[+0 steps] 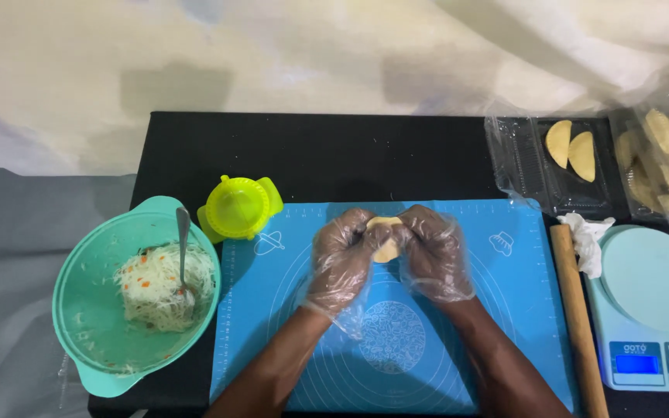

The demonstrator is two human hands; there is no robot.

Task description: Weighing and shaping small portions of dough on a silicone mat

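Above the blue silicone mat (458,364), a pale, soft lump of dough (386,238) sits pinched between both hands, each in a thin, crinkled clear glove: left hand (341,254) and right hand (431,251) closed around it. Under the mat lies a matte black bench (311,155). Left stand a yellow-green plastic press (239,207) and a mint bowl (94,340) of stringy noodle filling (156,290) with a metal spoon (183,240). Right lie a smooth wooden rolling pin (578,317), a round-topped scale (652,302) and clear trays of crimped half-moon pastries (571,151).
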